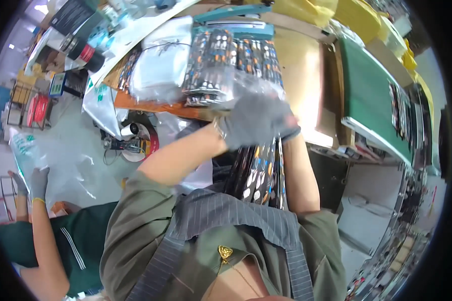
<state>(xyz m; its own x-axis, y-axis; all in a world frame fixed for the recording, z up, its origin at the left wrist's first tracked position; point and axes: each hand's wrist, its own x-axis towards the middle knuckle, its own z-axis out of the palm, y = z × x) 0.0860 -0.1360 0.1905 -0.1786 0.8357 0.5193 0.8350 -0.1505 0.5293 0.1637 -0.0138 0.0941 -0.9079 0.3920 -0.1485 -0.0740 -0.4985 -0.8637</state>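
Note:
My hands wear grey gloves and meet at the near edge of the bench. A bundle of long black strips [258,173] with white, orange and blue patterns slants down from them towards my apron. My right hand [289,125] is closed around the bundle's upper end. In front of it my left hand [248,120] curls over the same end, blurred; its fingertips and what they hold are hidden. Clear plastic film [251,86] lies just beyond my hands. Past it, patterned bundles [208,60] rest in clear wrapping, beside a tied stack of clear bags [163,60].
A teal metal bar [241,30] runs behind the bundles. On the right stands a green-topped surface [369,90] with more strips. A dark bottle [83,52] is at the upper left. At far left, a co-worker's gloved hand [39,183] is near a clear bag [22,148].

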